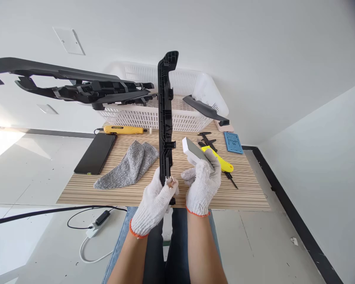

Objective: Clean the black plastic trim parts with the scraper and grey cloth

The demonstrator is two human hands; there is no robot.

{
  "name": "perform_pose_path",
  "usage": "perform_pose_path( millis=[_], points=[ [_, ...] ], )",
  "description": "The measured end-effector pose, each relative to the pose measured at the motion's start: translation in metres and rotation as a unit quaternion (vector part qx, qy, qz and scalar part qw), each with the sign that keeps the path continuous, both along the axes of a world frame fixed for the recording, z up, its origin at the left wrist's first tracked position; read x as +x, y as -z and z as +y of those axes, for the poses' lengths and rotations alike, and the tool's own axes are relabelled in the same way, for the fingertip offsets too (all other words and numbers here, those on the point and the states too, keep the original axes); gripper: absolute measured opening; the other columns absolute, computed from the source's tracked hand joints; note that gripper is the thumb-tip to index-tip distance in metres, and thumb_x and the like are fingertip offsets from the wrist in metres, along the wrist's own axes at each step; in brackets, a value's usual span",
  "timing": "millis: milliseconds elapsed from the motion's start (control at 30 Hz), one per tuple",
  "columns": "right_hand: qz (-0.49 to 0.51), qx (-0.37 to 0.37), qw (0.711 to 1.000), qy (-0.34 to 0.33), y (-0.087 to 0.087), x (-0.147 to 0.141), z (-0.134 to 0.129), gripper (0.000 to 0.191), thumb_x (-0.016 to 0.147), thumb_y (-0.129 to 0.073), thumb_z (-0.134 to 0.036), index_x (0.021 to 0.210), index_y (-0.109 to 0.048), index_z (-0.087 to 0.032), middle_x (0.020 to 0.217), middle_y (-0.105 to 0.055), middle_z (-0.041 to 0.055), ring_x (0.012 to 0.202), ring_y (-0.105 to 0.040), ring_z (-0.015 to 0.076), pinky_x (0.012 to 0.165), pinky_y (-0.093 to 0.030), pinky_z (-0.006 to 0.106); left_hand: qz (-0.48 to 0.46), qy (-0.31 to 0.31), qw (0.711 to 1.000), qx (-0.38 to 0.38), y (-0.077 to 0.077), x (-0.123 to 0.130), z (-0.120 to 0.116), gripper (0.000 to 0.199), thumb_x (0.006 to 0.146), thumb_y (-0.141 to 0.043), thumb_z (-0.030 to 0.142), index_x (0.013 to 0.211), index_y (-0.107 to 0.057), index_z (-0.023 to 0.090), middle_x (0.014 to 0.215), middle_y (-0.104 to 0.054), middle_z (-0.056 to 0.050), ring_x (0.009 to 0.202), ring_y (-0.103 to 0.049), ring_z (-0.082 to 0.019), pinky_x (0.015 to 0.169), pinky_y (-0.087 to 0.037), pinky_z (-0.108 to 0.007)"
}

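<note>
My left hand (155,203), in a white knitted glove with an orange cuff, is closed round the lower end of a long black plastic trim piece (165,114). The piece stands nearly upright in view, its ribbed and clipped inner side towards me. In my right hand (202,183), gloved the same way, is a flat grey-and-white block (197,152), held apart from the trim piece, to its right. A torn fingertip of the left glove bares some skin. Beneath the right hand lies a yellow-handled tool (223,161), partly hidden by the fingers.
A white plastic basket (130,118) at the back holds several black trim pieces (85,88), some jutting far left. On the striped table (154,197) lie a grey cloth (130,167), a black phone (96,154), a yellow corded tool (124,130), black calipers (208,141) and a blue pad (233,142).
</note>
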State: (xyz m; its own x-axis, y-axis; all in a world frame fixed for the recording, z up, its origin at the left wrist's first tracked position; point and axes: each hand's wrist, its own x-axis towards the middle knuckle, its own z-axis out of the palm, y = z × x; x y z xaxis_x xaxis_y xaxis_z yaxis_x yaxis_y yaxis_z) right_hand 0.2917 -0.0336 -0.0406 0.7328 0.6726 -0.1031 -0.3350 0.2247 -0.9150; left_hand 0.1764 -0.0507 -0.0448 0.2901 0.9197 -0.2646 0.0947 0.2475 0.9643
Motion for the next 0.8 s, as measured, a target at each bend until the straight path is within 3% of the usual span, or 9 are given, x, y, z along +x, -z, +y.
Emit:
perform_pose_path(
  millis=[133, 333, 500, 633, 800],
  points=[
    [0.004, -0.014, 1.000, 0.006, -0.0014, 0.0010, 0.0017, 0.074, 0.074, -0.078, -0.047, 0.139, -0.055, -0.017, 0.084, -0.077, 0.0036, 0.041, -0.059, 0.0120, 0.036, -0.044, 0.022, 0.006, 0.012, 1.000, -0.005, -0.0040, 0.0002, 0.0007, 0.030, 0.098, -0.055, 0.053, 0.108, -0.048, 0.026, 0.084, -0.062, 0.006, 0.048, -0.040, -0.007, 0.042, -0.039, -0.021],
    [0.019, -0.022, 0.999, -0.026, 0.0026, 0.0043, 0.0070, 0.071, 0.073, -0.079, -0.052, 0.132, -0.056, -0.018, 0.091, -0.079, 0.0077, 0.055, -0.069, 0.0159, 0.038, -0.043, 0.019, 0.010, 0.009, 1.000, -0.005, -0.0035, 0.0008, 0.0009, 0.035, 0.097, -0.056, 0.050, 0.122, -0.048, 0.027, 0.093, -0.068, 0.004, 0.045, -0.038, -0.006, 0.042, -0.040, -0.021],
    [0.021, -0.038, 0.998, -0.048, 0.0048, 0.0059, 0.0087, 0.069, 0.073, -0.079, -0.057, 0.127, -0.057, -0.020, 0.088, -0.078, 0.0057, 0.047, -0.062, 0.0115, 0.037, -0.041, 0.019, 0.022, 0.010, 1.000, 0.010, -0.0011, -0.0006, 0.0019, 0.042, 0.097, -0.057, 0.053, 0.128, -0.048, 0.026, 0.088, -0.066, 0.004, 0.048, -0.041, -0.008, 0.043, -0.039, -0.021],
    [0.013, -0.042, 0.998, -0.056, 0.0048, 0.0063, 0.0085, 0.071, 0.073, -0.079, -0.059, 0.127, -0.057, -0.019, 0.089, -0.078, 0.0063, 0.052, -0.065, 0.0134, 0.038, -0.040, 0.019, 0.025, 0.021, 0.999, 0.017, -0.0020, -0.0004, 0.0023, 0.042, 0.098, -0.055, 0.055, 0.126, -0.049, 0.025, 0.092, -0.069, 0.002, 0.047, -0.044, -0.008, 0.042, -0.041, -0.022],
    [0.039, -0.035, 0.997, -0.062, 0.0048, 0.0068, 0.0074, 0.070, 0.074, -0.082, -0.056, 0.129, -0.057, -0.020, 0.087, -0.077, 0.0025, 0.040, -0.052, 0.0071, 0.035, -0.037, 0.018, 0.025, 0.020, 0.999, 0.019, -0.0054, 0.0010, 0.0008, 0.045, 0.099, -0.052, 0.058, 0.130, -0.050, 0.025, 0.095, -0.073, 0.001, 0.048, -0.045, -0.009, 0.043, -0.043, -0.022]
  ],
)
